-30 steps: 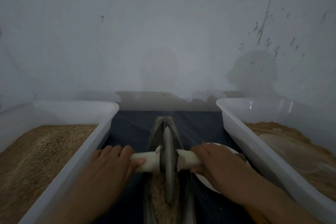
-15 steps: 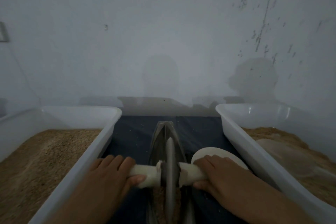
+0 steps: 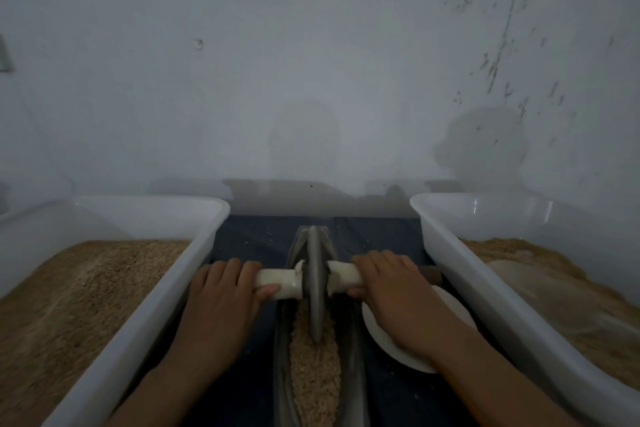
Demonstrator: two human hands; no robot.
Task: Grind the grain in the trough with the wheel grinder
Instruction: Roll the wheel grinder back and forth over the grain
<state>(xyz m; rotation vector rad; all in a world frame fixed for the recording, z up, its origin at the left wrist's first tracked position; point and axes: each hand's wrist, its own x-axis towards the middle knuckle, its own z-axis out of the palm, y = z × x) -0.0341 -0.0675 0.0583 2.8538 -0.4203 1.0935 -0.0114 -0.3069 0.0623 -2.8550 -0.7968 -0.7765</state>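
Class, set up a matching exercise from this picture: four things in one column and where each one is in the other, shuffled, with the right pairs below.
Things
1. wheel
2. left hand
3. white plate
4. left tub

Places
A. under the right hand
B. far left, filled with grain
C. in the trough
D. on the handle

Pairs: 1-C, 2-D, 3-A, 4-B
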